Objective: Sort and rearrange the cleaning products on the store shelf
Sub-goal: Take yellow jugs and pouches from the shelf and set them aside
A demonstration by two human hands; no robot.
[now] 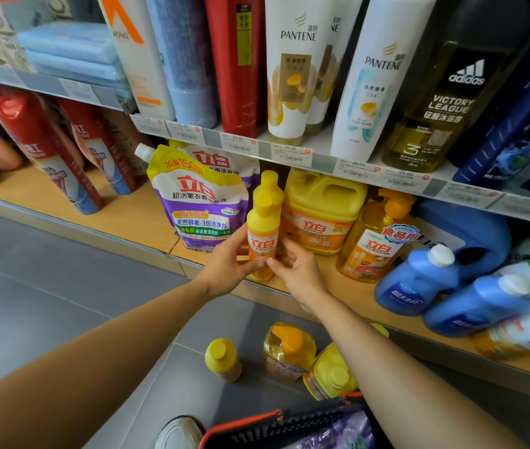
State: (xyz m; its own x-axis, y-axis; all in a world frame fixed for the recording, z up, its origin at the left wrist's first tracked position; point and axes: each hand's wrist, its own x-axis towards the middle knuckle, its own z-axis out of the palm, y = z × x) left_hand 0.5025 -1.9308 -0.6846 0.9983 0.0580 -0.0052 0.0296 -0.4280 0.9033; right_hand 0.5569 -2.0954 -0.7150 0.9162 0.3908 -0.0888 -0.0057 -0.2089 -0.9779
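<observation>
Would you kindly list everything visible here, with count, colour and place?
small bottles: two, yellow-orange, lower shelf front
pouches: two, purple-white, lower shelf, left of them
jug: one, yellow, right of them
pump bottle: one, orange, right of jug
blue bottles: two, white-capped, lower shelf right
spray cans: two, red, lower shelf left
Pantene bottles: three, white, upper shelf
adidas bottle: one, dark-yellow, upper shelf right
floor bottles: three, yellow, below shelf
basket: one, black-red, bottom edge
left hand: one, gripping one small bottle
right hand: one, thumb touching it
</observation>
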